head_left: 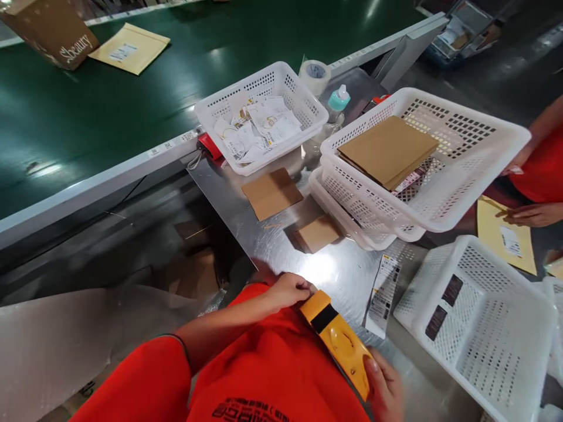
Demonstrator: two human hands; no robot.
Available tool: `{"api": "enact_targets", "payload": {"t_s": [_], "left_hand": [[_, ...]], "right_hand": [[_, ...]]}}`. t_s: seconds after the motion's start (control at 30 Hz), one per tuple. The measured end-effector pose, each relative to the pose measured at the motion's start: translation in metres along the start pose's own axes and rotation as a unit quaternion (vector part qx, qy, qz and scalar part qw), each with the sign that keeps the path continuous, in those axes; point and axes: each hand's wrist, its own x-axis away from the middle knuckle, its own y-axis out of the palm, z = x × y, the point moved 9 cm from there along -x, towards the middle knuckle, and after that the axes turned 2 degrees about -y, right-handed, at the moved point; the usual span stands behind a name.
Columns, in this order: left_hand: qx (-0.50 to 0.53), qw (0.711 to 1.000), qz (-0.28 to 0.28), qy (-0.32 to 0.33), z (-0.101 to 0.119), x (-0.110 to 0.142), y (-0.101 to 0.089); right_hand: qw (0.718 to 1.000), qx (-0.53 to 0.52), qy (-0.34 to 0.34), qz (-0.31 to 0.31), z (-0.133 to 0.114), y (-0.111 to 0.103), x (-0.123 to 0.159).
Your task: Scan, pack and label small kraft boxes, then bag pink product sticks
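Note:
My right hand (387,387) grips the lower end of a yellow handheld scanner (341,340) with a black band, held close against my orange shirt. My left hand (290,290) rests with curled fingers at the scanner's upper end, at the edge of the steel worktable (343,272). Just to the right of the scanner lies a printed paper slip (383,293). Two small brown cardboard pieces (271,192) (317,233) lie on the table ahead of my hands.
A white basket (303,105) holds bagged items. Stacked white baskets (440,205) carry a brown envelope (387,149). An upturned basket (484,316) sits at right. A tape roll (315,75), a small bottle (338,99), a green conveyor (132,99) with a padded mailer and a box are behind. Another person's hand (530,214) rests on a yellow mailer.

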Motion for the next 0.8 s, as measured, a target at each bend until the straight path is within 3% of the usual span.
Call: {"api": "enact_targets", "payload": {"t_s": [0.2,0.33,0.47,0.63,0.8], "left_hand": [[-0.147,0.983,0.104,0.021,-0.001,0.0,-0.015],[-0.222,0.966,0.133,0.017,-0.002,-0.001,-0.019],[-0.28,0.945,0.171,-0.003,-0.003,-0.003,-0.041],[-0.309,0.937,0.161,-0.012,0.002,-0.008,-0.062],[-0.307,0.936,0.172,-0.001,0.008,-0.016,-0.06]], "right_hand": [[0.999,0.017,0.016,-0.045,-0.026,0.009,-0.002],[0.997,0.03,0.034,-0.056,-0.034,0.011,0.0],[0.996,0.058,0.051,-0.044,-0.034,0.003,0.002],[0.995,0.057,0.073,-0.035,-0.027,-0.002,-0.002],[0.997,0.023,0.067,0.044,-0.021,-0.005,0.005]]}}
